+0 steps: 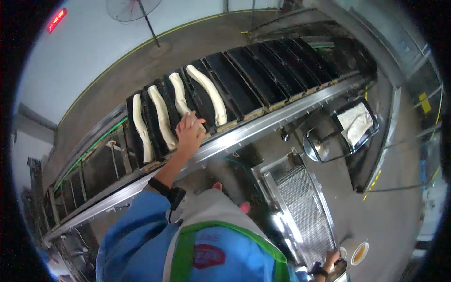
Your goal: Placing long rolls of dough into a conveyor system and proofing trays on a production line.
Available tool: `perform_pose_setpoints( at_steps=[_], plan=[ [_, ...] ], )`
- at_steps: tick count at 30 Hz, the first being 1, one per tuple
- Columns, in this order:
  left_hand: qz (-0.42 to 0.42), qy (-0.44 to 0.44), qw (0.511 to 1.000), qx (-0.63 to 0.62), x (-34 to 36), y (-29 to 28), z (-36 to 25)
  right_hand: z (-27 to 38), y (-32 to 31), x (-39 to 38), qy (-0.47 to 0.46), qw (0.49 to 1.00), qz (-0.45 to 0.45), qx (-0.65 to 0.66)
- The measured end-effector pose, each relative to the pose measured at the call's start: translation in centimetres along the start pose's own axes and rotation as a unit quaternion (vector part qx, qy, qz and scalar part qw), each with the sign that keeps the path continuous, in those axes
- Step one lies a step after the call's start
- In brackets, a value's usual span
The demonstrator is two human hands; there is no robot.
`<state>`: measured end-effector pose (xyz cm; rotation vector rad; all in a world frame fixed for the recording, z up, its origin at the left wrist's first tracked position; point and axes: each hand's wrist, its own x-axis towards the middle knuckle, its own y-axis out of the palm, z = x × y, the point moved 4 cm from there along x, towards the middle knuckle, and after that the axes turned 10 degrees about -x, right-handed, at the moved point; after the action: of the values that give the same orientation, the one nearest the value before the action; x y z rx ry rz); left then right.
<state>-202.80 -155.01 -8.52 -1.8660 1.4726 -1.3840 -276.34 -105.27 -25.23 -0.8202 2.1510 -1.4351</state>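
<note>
Four long pale dough strips lie in black trough-shaped trays on a conveyor. My left hand rests over the near end of the third dough strip, fingers stretched out, covering that end. To its left are the second dough strip and the leftmost dough strip; a longer, curved dough strip lies to its right. At the lower right, my right hand is closed beside the near end of a metal-mesh machine. What its fingers hold is hidden.
Further black trays continue rightward along the conveyor's metal rail. A stool stands beyond the mesh machine, near a black tray with pale cloth. A white bucket sits near my right hand. A fan stands at the back.
</note>
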Motion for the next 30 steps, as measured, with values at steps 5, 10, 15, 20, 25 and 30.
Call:
perform_pose_setpoints(
  at_steps=[5, 10, 15, 20, 25, 30],
  plan=[
    [-0.008, -0.007, 1.0, -0.026, 0.0, 0.4, 1.1, -1.0, -15.5, -0.1, 0.065, 0.937, -0.075, 0.334],
    [-0.006, 0.083, 0.996, 0.006, 3.7, 3.7, 3.1, 5.9, -37.6, -5.3, -0.019, 0.851, -0.098, 0.516],
    [0.033, 0.064, 0.992, 0.101, 4.2, 1.1, 5.5, 18.8, -53.2, -8.5, 0.007, 0.851, -0.153, 0.502],
    [0.008, 0.012, 0.989, 0.149, 1.0, -3.6, 9.2, 29.4, -55.2, -8.2, -0.269, 0.622, -0.149, 0.72],
    [-0.023, -0.02, 0.998, 0.055, -3.7, -6.7, 11.1, 51.2, -56.9, -12.0, -0.484, 0.639, -0.114, 0.586],
    [-0.045, -0.035, 0.998, 0.037, -4.8, -8.0, 10.6, 61.0, -46.7, -12.7, -0.602, 0.703, -0.107, 0.363]
  ],
)
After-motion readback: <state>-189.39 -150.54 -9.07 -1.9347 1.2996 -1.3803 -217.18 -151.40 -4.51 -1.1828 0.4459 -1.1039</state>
